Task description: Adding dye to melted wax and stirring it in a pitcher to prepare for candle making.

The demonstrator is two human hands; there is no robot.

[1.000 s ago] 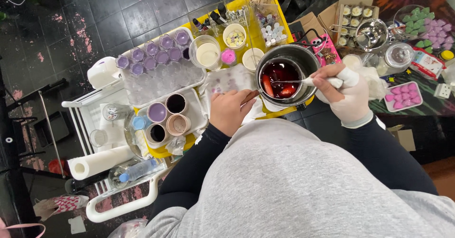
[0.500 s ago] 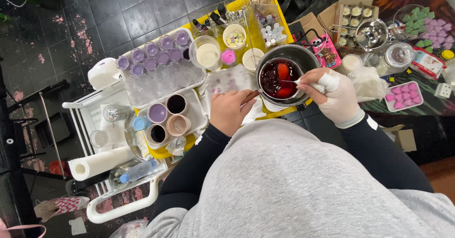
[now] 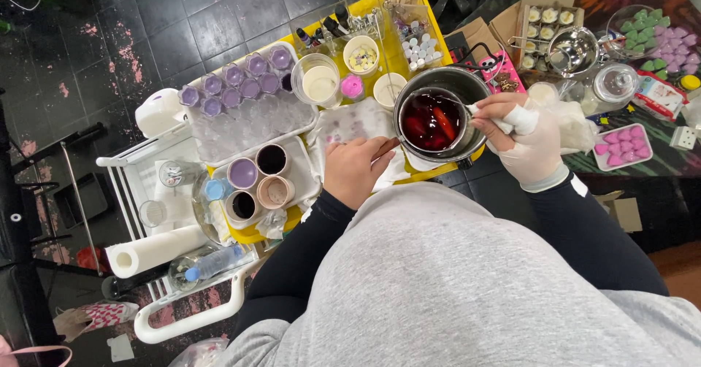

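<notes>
Red liquid pot (image 3: pixel 438 122), right hand (image 3: pixel 522 137) fingers still gripping stirrer, left hand (image 3: pixel 355 170) unmoved, holding handle.

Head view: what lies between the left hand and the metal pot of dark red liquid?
Between the left hand and the metal pot, the head view shows a thin wooden stick held in that hand, over white paper towel.

A shiny metal pot (image 3: pixel 441 119) holds glossy dark red liquid (image 3: pixel 431 122), beside a matt white paper towel roll (image 3: pixel 150 250).
</notes>
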